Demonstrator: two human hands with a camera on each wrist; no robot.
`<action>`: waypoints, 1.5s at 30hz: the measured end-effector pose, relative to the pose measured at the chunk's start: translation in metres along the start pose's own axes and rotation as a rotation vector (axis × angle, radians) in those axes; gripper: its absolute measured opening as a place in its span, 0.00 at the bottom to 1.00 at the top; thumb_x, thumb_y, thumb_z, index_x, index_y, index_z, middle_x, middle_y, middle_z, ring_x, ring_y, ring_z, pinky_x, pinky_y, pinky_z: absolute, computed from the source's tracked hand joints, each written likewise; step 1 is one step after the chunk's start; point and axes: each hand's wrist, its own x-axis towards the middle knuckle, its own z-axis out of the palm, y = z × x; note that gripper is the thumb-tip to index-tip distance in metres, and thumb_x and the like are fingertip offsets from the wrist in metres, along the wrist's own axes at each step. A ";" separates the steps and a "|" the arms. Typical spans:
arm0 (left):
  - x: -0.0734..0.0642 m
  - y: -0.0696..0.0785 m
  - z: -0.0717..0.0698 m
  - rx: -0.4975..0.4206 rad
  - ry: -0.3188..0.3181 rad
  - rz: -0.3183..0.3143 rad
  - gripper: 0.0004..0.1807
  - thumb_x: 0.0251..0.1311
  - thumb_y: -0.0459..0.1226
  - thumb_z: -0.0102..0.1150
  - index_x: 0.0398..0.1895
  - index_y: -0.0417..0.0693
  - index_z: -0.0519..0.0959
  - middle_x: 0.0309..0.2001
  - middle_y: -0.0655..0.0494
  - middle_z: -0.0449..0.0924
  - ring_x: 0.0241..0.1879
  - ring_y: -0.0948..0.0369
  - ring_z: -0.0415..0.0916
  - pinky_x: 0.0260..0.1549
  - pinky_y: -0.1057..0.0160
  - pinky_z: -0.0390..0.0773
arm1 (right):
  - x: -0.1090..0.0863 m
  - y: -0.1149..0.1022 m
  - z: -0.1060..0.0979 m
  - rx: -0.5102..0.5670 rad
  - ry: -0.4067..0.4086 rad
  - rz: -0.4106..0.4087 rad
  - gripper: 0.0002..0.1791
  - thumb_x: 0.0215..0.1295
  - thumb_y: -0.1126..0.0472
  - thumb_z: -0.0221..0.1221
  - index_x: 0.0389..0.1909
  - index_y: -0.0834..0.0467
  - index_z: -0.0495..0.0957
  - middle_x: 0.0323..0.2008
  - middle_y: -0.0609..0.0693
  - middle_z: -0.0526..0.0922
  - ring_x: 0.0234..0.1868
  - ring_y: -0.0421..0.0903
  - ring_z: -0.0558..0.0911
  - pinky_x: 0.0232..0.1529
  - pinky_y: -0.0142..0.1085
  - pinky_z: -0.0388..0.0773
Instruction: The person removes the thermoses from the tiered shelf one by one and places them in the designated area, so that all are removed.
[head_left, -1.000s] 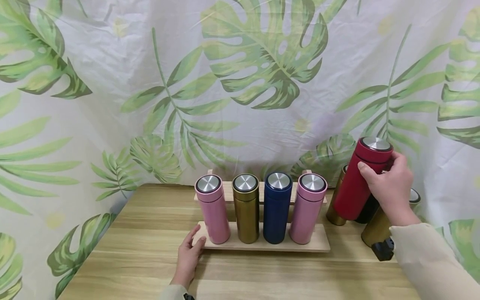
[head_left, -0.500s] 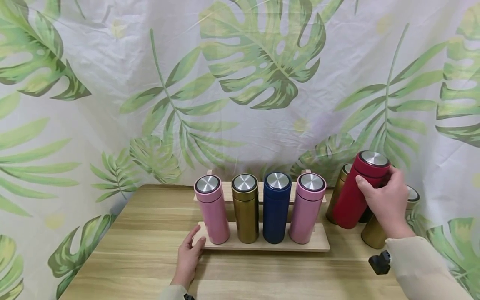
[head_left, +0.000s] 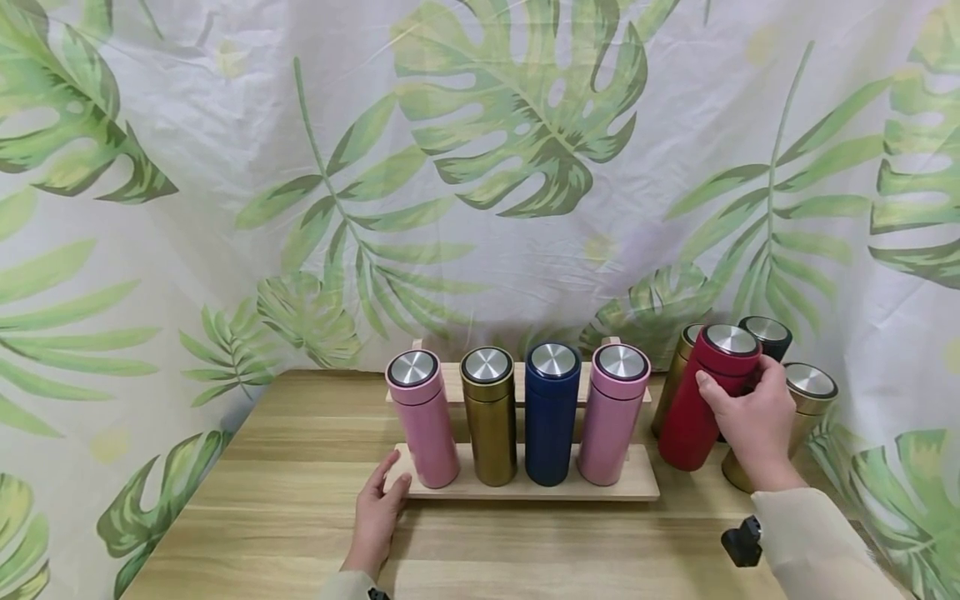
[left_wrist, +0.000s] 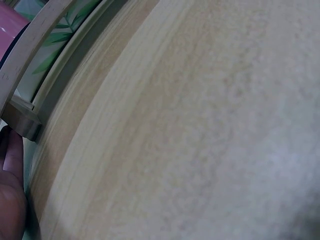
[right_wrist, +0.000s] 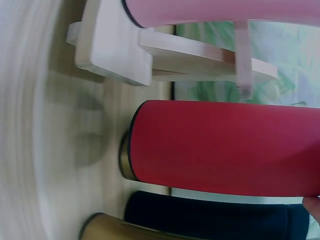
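My right hand (head_left: 757, 425) grips a red thermos flask (head_left: 697, 417) with a steel-topped lid, right of a two-tier wooden rack (head_left: 637, 475). The flask leans slightly, and in the right wrist view its red body (right_wrist: 220, 147) appears held off the table. On the rack's lower board stand a pink flask (head_left: 427, 433), a gold flask (head_left: 491, 433), a navy flask (head_left: 552, 429) and another pink flask (head_left: 609, 433). At the board's left end my left hand (head_left: 377, 512) holds the edge between thumb and fingers; some fingers are hidden. In the left wrist view, a finger (left_wrist: 14, 155) touches the rack's underside.
Behind the red flask stand a gold flask (head_left: 663, 400) and a black flask (head_left: 768, 333). Another gold flask (head_left: 806, 400) is partly hidden by my right hand. The wood-grain table (head_left: 300, 483) meets a leaf-print cloth (head_left: 525, 250) at the back.
My right hand has brought the red flask down and a little left, uncovering the black flask's lid. My left hand stays at the rack's end.
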 end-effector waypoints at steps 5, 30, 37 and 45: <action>-0.001 0.001 0.000 0.004 0.004 0.004 0.29 0.60 0.36 0.58 0.66 0.48 0.65 0.70 0.53 0.55 0.55 0.70 0.61 0.39 0.75 0.76 | -0.006 0.008 0.006 0.024 0.001 0.020 0.38 0.51 0.53 0.65 0.59 0.67 0.62 0.48 0.67 0.75 0.48 0.60 0.73 0.44 0.49 0.69; -0.006 0.006 0.001 -0.001 -0.004 0.017 0.29 0.61 0.36 0.57 0.66 0.44 0.64 0.70 0.47 0.53 0.58 0.61 0.61 0.40 0.74 0.76 | -0.017 0.034 0.016 0.023 -0.005 0.099 0.40 0.54 0.52 0.64 0.60 0.68 0.58 0.52 0.71 0.70 0.53 0.65 0.68 0.52 0.58 0.66; -0.005 0.002 0.001 -0.004 0.008 0.006 0.29 0.60 0.36 0.58 0.66 0.45 0.64 0.70 0.48 0.54 0.58 0.59 0.61 0.40 0.74 0.76 | -0.019 0.038 0.015 0.015 -0.024 0.128 0.40 0.55 0.52 0.63 0.61 0.68 0.57 0.53 0.70 0.69 0.54 0.65 0.68 0.53 0.58 0.66; -0.006 0.005 0.001 -0.012 0.007 0.015 0.29 0.60 0.35 0.58 0.66 0.45 0.64 0.70 0.48 0.53 0.62 0.56 0.57 0.40 0.75 0.76 | -0.018 0.035 0.014 0.039 -0.001 0.138 0.40 0.54 0.53 0.63 0.63 0.66 0.56 0.55 0.68 0.69 0.54 0.63 0.68 0.52 0.57 0.66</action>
